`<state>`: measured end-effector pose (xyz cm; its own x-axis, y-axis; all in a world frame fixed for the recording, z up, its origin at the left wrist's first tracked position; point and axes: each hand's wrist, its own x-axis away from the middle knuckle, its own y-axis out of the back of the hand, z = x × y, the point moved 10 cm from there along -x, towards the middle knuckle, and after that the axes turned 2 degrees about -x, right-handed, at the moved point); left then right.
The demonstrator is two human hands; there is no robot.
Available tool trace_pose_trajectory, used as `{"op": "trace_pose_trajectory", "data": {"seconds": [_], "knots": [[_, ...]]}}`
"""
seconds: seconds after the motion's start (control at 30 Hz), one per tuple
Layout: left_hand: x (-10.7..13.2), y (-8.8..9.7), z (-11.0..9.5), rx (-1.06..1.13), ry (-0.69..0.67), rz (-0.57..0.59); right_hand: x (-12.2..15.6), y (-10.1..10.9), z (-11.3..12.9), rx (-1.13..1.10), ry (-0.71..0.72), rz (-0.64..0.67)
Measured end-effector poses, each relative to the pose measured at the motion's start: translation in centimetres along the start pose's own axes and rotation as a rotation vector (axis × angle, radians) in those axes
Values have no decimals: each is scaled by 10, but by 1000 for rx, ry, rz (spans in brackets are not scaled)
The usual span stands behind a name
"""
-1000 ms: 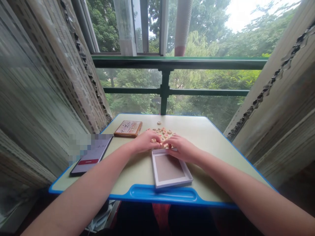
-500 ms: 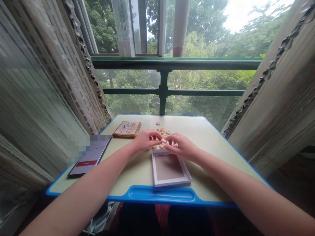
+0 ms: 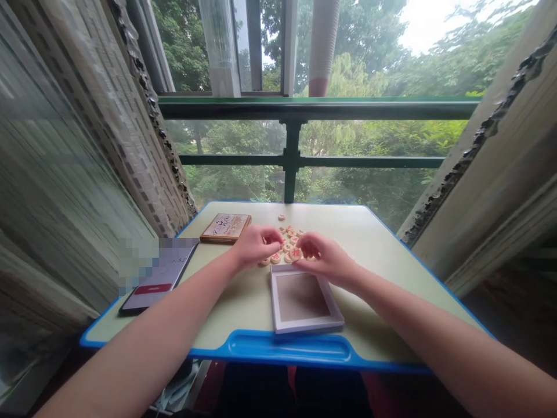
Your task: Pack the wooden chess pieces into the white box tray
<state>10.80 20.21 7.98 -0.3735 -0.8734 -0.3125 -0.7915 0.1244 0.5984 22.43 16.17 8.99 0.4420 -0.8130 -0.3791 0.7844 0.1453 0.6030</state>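
Note:
Several round wooden Chinese chess pieces (image 3: 275,256) with red and dark characters lie in a loose heap on the table, beyond an open white box (image 3: 274,299). My right hand (image 3: 324,255) holds one Chinese chess piece (image 3: 296,253), its red character facing me, between thumb and fingers just past the box's far edge. At the left of the heap, my left hand (image 3: 259,244) has its fingers curled and the tips of thumb and forefinger close together. Whether anything sits between them cannot be made out. Both hands partly cover the heap.
The table (image 3: 369,307) is pale with a blue rim and a blue front tray (image 3: 289,347). A printed box lid (image 3: 224,226) lies at the back left, a phone (image 3: 159,284) at the left edge. One lone piece (image 3: 281,217) sits far back. Curtains flank a railed window.
My hands have moved slightly apart. The piece that was between both hands' fingertips is gone from there, and a piece with its red face showing is now at my right fingertips.

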Motion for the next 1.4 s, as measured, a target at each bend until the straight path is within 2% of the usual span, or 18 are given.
{"op": "trace_pose_trajectory", "data": {"seconds": [0.13,0.3,0.43,0.53,0.73,0.83,1.03,1.4], "knots": [[0,-8,14,-41,91,183,7,-27,21,225,108,208],[10,-23,18,-97,135,431,7,-37,12,466,94,243],[18,-35,23,-145,138,551,9,-41,8,474,106,289],[19,-37,20,-164,101,567,11,-44,13,455,156,309],[20,-41,2,-186,-40,597,14,-50,20,456,280,288],[21,-44,-1,-202,-65,621,14,-50,19,459,294,275],[22,-41,4,-176,-14,640,11,-45,19,445,278,282],[23,-43,6,-162,27,660,11,-49,16,434,276,305]]}}
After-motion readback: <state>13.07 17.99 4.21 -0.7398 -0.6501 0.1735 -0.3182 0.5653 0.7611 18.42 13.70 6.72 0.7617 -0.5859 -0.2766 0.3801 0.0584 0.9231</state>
